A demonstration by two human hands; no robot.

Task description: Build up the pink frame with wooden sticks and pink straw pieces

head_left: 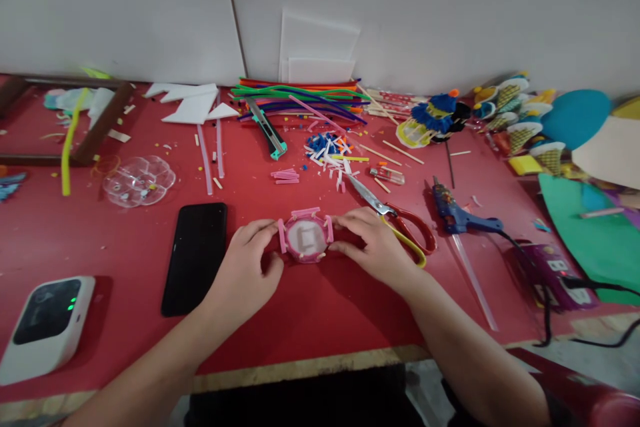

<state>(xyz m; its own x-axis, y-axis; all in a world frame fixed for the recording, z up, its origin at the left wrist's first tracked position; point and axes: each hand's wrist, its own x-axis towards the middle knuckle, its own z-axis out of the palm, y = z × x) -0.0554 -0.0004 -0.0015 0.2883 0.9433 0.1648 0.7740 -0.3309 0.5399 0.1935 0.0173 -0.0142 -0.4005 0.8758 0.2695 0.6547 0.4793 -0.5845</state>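
A small round craft piece (306, 240) with a pink rim and a whitish middle lies on the red table in front of me. Short pink strips stand out around its rim, with small pale bits beside them. On its left side, the fingertips of my left hand (253, 257) are closed at one pink strip. My right hand (373, 243) has its thumb and fingers closed at the opposite edge. Beyond it are a small pile of cut pink pieces (285, 177) and scissors (385, 207) with red and yellow handles, close to my right hand.
Left of my hands lie a black phone (194, 260) and a white device (47, 327). A blue glue gun (463, 217) rests at right, its cord running to a purple power box (553, 273). A utility knife (267, 130) and colourful pipe cleaners (300, 99) lie near the wall.
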